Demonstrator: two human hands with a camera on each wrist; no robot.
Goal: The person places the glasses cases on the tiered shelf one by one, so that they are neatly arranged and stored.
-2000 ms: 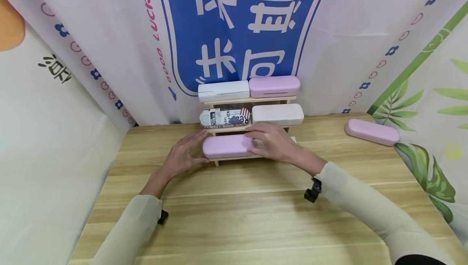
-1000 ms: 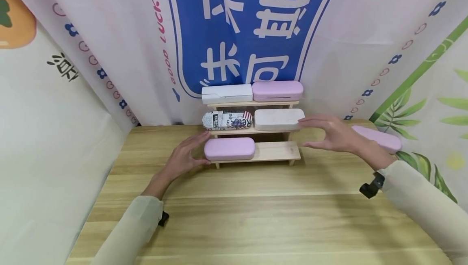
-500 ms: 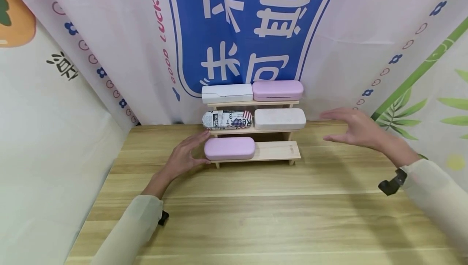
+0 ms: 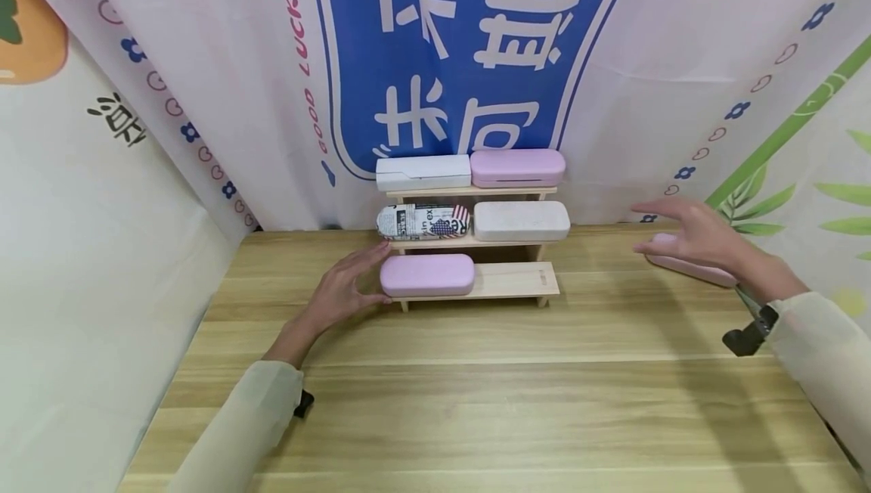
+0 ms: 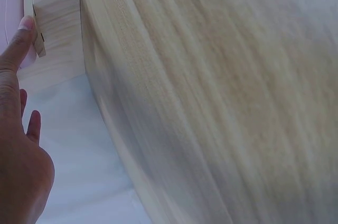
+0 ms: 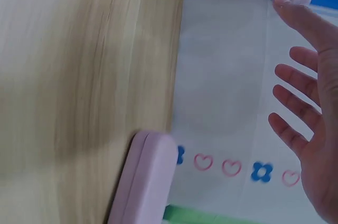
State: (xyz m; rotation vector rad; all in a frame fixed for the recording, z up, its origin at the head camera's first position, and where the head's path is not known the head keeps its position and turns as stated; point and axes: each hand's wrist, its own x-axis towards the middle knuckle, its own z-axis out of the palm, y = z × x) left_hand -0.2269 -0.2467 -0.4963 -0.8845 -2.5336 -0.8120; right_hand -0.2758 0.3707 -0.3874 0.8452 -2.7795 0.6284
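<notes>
A three-step wooden stand [image 4: 515,281] carries several glasses cases. My left hand [image 4: 343,289] is at its left end, thumb touching the lowest step's edge and fingers reaching toward the middle step. Beside that hand, a pink glasses case [image 4: 427,275] lies on the left half of the lowest step. My right hand [image 4: 701,236] is held out to the right of the stand, fingers spread and holding nothing. In the head view it partly covers another pink glasses case [image 4: 687,269] on the table; the right wrist view shows this case [image 6: 145,176] lying apart from the fingers.
The middle step bears a newsprint-patterned case [image 4: 422,222] and a white case [image 4: 522,221]. On the top step sit a white flap-lidded case [image 4: 423,172] and a pink case [image 4: 517,166]. A printed curtain [image 4: 272,100] hangs right behind the stand on the wooden table [image 4: 435,402].
My right hand has left the pink case on the lowest step and moved right, toward the case lying on the table. My left hand has stayed at the stand's left end.
</notes>
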